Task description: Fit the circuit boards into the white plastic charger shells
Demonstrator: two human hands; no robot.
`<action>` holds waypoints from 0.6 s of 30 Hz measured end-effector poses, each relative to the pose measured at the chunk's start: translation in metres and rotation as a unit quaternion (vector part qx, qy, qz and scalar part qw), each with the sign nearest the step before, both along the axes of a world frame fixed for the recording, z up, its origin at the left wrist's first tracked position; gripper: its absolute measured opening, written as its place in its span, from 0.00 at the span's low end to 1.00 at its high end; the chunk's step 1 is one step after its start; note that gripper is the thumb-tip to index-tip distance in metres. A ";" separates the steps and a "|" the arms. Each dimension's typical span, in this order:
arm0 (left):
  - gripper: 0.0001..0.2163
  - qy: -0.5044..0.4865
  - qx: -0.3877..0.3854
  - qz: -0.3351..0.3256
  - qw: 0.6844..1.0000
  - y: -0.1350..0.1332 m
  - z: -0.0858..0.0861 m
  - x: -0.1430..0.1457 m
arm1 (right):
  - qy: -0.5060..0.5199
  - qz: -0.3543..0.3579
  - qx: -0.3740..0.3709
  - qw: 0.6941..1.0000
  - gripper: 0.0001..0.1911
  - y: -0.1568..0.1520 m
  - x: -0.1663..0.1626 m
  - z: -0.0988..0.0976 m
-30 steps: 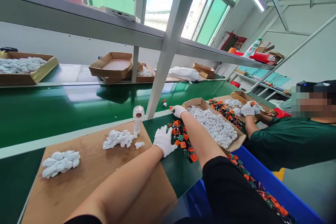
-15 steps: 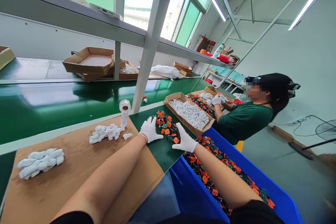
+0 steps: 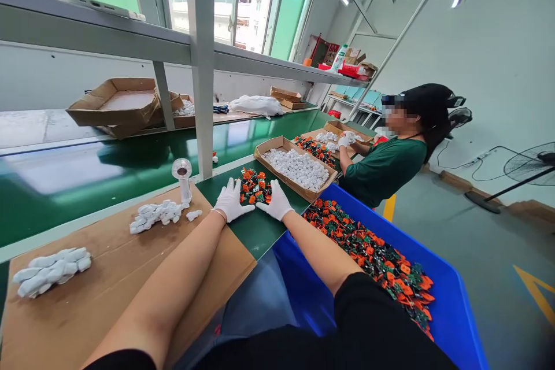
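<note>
So in the head view, both of the person's gloved hands were on the green tabletop, left hand point(image 3: 232, 202) and right hand point(image 3: 276, 202) on either side of a small pile of orange, green and black parts point(image 3: 255, 187). Fingers were spread wide, thumbs pointing at each other, nothing actually gripped; couldn't tell how firmly they touched the pile. A cardboard tray point(image 3: 324, 187) full of white pieces point(image 3: 297, 166) sat just behind, a cardboard sheet point(image 3: 108, 295) lay left, and a blue bin point(image 3: 465, 312) held loads of similar parts.
</note>
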State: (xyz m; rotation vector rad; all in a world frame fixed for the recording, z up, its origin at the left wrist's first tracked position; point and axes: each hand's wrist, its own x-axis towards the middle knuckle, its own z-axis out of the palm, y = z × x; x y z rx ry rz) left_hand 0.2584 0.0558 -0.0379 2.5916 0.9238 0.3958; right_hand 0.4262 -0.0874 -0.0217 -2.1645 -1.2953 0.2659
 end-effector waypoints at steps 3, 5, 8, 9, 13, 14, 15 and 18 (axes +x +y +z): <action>0.53 -0.033 0.005 0.022 0.999 0.003 0.001 0.000 | 0.079 0.030 0.072 0.994 0.46 -0.023 -0.007 0.010; 0.49 -0.055 0.004 0.029 0.998 0.006 0.002 0.000 | 0.125 0.049 0.096 0.986 0.34 -0.051 -0.015 0.017; 0.47 -0.074 -0.007 0.028 0.997 0.009 0.003 0.000 | 0.300 0.077 0.169 0.936 0.29 -0.104 -0.022 0.022; 0.47 -0.077 -0.013 0.025 0.997 0.009 0.003 0.000 | 0.350 0.052 0.185 0.917 0.29 -0.122 -0.020 0.023; 0.46 -0.116 -0.055 0.026 0.991 0.013 0.001 0.001 | 0.419 -0.198 0.185 0.867 0.27 -0.204 0.019 0.016; 0.46 -0.118 -0.061 0.029 0.991 0.013 0.001 0.002 | 0.417 -0.245 0.177 0.857 0.26 -0.228 0.033 0.013; 0.45 -0.115 -0.061 0.035 0.991 0.014 0.001 0.004 | 0.415 -0.282 0.172 0.848 0.26 -0.253 0.046 0.010; 0.41 -0.085 -0.050 0.074 0.992 0.008 0.006 0.006 | 0.398 -0.387 0.128 0.822 0.25 -0.330 0.076 0.000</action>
